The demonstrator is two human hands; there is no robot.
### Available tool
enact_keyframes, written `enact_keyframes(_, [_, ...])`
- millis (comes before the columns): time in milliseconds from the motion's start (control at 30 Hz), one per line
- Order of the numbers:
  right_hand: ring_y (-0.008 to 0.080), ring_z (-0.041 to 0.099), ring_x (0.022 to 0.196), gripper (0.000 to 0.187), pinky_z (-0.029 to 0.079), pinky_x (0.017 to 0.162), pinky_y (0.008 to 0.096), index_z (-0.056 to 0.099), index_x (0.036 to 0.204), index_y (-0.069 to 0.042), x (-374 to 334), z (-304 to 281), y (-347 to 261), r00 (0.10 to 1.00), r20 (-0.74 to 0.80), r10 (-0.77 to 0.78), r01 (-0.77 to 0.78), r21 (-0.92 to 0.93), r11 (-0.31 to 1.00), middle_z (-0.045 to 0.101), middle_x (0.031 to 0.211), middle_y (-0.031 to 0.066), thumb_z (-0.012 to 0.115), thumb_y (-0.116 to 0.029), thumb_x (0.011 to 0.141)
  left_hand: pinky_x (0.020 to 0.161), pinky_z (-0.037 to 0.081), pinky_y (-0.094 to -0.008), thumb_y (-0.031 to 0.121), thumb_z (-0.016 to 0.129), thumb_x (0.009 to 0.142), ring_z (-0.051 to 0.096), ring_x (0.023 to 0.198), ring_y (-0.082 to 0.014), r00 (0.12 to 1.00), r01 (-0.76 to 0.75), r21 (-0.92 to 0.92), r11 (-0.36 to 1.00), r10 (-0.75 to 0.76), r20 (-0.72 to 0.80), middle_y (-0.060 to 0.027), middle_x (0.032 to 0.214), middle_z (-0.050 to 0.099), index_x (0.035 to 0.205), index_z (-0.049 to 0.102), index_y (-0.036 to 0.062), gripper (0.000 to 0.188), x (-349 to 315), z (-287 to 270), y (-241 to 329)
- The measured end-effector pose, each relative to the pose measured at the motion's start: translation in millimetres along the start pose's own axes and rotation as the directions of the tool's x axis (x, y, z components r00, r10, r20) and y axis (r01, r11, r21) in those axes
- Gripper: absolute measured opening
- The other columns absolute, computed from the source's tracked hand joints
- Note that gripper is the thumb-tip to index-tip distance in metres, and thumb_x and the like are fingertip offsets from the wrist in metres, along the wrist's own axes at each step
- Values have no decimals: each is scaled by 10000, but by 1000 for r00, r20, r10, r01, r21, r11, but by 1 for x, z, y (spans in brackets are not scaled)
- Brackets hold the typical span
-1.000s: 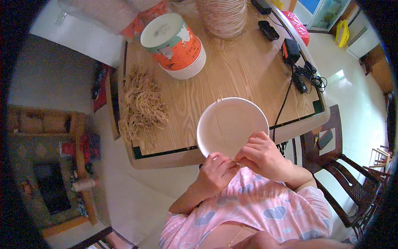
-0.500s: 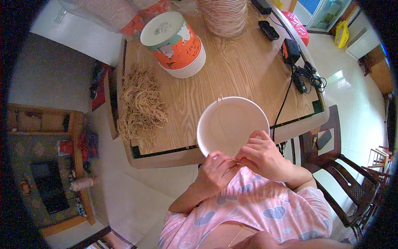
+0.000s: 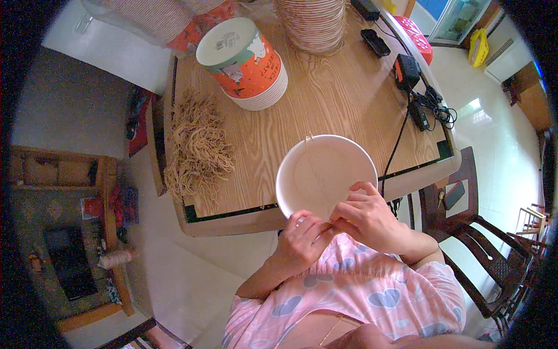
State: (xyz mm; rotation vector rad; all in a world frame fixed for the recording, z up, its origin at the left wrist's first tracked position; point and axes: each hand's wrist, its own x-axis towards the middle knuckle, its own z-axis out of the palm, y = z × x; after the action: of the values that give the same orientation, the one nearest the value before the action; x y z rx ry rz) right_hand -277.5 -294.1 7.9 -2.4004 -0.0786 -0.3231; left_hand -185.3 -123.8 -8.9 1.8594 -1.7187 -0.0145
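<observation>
A white paper bucket [image 3: 299, 174] faces me with its mouth up, at the near edge of the table. A thin tan string [image 3: 315, 168] runs across its mouth from a small knot at the far rim to my fingers. My left hand [image 3: 303, 237] is closed in a pinch at the near rim. Against it, my right hand [image 3: 370, 220] pinches too, thumb and forefinger meeting the left fingertips. The string's near end is mostly hidden between the fingers.
A heap of tan strings [image 3: 200, 151] lies at the table's left. Behind it stand an upside-down stack of orange and green printed buckets [image 3: 250, 72] and a tall stack of pale rims [image 3: 313, 26]. Black adapters and cables [image 3: 419, 110] lie right; a dark wooden chair [image 3: 456, 200] stands beside the table.
My fingers have shifted very slightly at the near rim, both still pinched together. The bucket and the other things have stayed in place.
</observation>
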Motion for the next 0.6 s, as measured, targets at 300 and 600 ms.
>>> enact_keyframes(300, [178, 588, 674, 114, 391, 866, 419, 553, 765, -121, 1, -1, -3, 999, 21, 24, -24, 11, 1000, 580, 648, -7, 661, -147, 742, 822, 440, -399, 107, 625, 707, 564, 806, -174, 999, -9, 16, 1000, 9, -43, -43, 833, 586, 817, 623, 51, 123, -1, 0, -3])
enact_keyframes(600, [229, 580, 682, 103, 395, 823, 398, 528, 781, -120, 7, -5, 1, 999, 39, 18, -20, 44, 999, 551, 622, 36, 605, -190, 780, 815, 444, -395, 103, 624, 695, 560, 822, -174, 999, -29, 27, 999, 30, -42, -42, 846, 588, 811, 625, 49, 128, -1, -2, -4])
